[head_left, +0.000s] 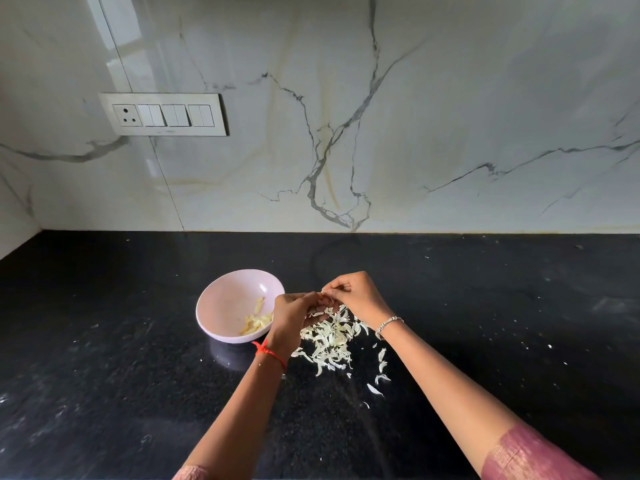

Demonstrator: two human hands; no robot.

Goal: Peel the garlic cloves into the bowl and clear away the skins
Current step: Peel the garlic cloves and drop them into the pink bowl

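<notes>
A metal switch plate (162, 114) with one socket and three pairs of rockers sits on the veined marble backsplash (415, 133), above the left part of the black speckled countertop (138, 375).

Below it, left of the counter's middle and well in from both the back and front edges, stands a pale pink bowl (227, 292). A small heap of peeled cloves (258, 322), yellowish and glossy, lies at the near right side of its floor; the rest of the inside is bare.

Just right of the bowl, the left hand (294, 317) hovers with its fingers curled inward, partly covering the bowl's right rim. A red thread (270, 351) is tied round that wrist. Its fingertips meet those of the right hand (356, 296), and between them both hands pinch a small pale garlic clove (323, 293), mostly hidden by the fingers, so how much skin it still wears cannot be told. The right hand's fingers are bent tight round it, knuckles up, and a silver bracelet (389, 323) circles that wrist.

Directly under the two hands, a loose pile of papery white skins (329, 341) lies on the counter, beside the bowl but not touching it. A few stray flakes (379, 368) trail toward the front edge, to the right of the pile. A pink sleeve (526, 459) covers the right upper arm at the lower right corner.
</notes>
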